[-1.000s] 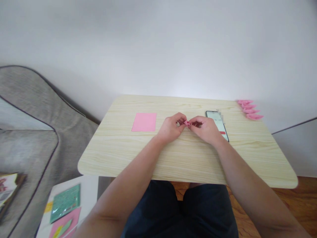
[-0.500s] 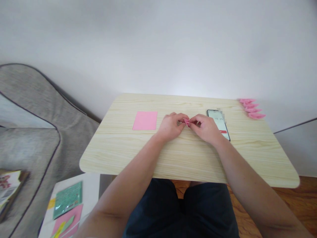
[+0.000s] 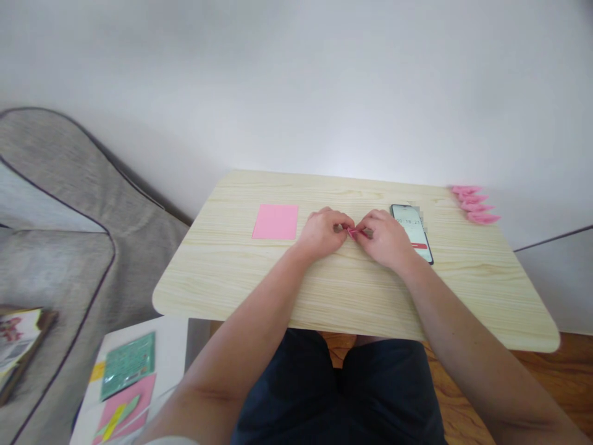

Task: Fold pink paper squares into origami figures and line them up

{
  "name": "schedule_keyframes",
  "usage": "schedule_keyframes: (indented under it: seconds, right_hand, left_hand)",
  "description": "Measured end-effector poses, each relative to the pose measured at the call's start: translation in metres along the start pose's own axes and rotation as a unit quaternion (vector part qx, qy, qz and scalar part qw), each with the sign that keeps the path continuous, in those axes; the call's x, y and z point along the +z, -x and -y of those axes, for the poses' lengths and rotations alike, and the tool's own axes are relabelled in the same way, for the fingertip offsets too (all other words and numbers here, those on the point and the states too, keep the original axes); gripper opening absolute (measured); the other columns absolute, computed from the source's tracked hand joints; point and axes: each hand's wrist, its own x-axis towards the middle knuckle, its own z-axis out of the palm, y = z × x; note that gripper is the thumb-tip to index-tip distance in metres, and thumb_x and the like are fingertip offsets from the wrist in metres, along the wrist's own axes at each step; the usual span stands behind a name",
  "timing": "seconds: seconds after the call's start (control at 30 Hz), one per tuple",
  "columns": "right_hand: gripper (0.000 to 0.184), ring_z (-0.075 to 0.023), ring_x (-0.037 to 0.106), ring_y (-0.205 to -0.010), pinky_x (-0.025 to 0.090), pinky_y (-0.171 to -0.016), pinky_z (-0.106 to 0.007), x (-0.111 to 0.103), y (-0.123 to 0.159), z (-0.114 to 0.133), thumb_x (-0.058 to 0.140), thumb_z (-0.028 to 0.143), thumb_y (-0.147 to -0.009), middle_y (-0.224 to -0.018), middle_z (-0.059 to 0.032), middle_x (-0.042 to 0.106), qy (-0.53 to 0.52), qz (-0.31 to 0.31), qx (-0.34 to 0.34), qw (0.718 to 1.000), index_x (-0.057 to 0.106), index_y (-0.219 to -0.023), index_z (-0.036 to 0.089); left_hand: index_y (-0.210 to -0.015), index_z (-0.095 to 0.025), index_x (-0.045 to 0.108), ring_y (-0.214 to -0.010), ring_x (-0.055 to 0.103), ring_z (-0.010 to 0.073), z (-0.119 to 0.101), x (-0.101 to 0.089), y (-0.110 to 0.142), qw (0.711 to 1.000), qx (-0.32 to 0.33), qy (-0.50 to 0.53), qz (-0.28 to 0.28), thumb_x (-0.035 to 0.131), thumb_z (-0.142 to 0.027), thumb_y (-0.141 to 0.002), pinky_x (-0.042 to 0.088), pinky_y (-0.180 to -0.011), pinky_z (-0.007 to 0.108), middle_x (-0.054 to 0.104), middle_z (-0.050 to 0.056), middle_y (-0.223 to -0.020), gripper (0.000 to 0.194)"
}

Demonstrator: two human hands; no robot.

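Between my two hands is a small piece of folded pink paper (image 3: 352, 233), held just above or on the table; its exact shape is mostly covered by fingers. My left hand (image 3: 325, 231) pinches its left side, fingers closed. From the right, my right hand (image 3: 382, 236) pinches the other side with thumb and fingertips. A flat square stack of pink paper (image 3: 275, 222) lies left of my left hand. At the far right corner sit several folded pink paper pieces (image 3: 475, 204) in an overlapping row.
A phone (image 3: 414, 235) showing a running timer lies beside my right hand on the pale wooden table (image 3: 222, 272). Lower left, a white surface (image 3: 171, 337) holds a green packet (image 3: 128, 364) and pink paper scraps. A grey sofa (image 3: 139, 247) stands at left, a wall behind.
The fingertips have shifted slightly on the folded pink paper, which stays pinched between both hands. The whole view has moved a little. The phone's timer has advanced.
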Motion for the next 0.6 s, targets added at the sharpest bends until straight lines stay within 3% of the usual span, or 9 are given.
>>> schedule_keyframes:
  seconds: [0.37, 0.6]
  right_hand:
    - [0.017, -0.028, 0.062, -0.098, 0.046, -0.08, -0.04, -0.008, -0.0005, 0.0066, 0.063, 0.029, -0.096, -0.099, -0.0095, 0.072, 0.052, 0.033, -0.012, 0.998, 0.077, -0.088, 0.023]
    - [0.013, -0.0282, 0.062, -0.099, 0.048, -0.08, -0.041, -0.0057, -0.0018, 0.0072, 0.066, 0.029, -0.094, -0.1, -0.0091, 0.072, 0.028, 0.03, 0.026, 0.999, 0.076, -0.088, 0.024]
  left_hand:
    - [-0.09, -0.027, 0.08, -0.096, 0.067, 0.0229, -0.0002, -0.0004, -0.0005, 1.0, 0.0, 0.007, 0.0, 0.064, -0.019, -0.084, 0.054, -0.09, 0.037, 0.078, 0.001, -0.09, 0.02]
    - [-0.091, -0.027, 0.081, -0.096, 0.068, 0.0228, 0.0008, 0.0008, -0.0009, 1.0, -0.001, 0.014, 0.001, 0.065, -0.019, -0.084, 0.055, -0.092, 0.037, 0.08, 0.0, -0.091, 0.019]
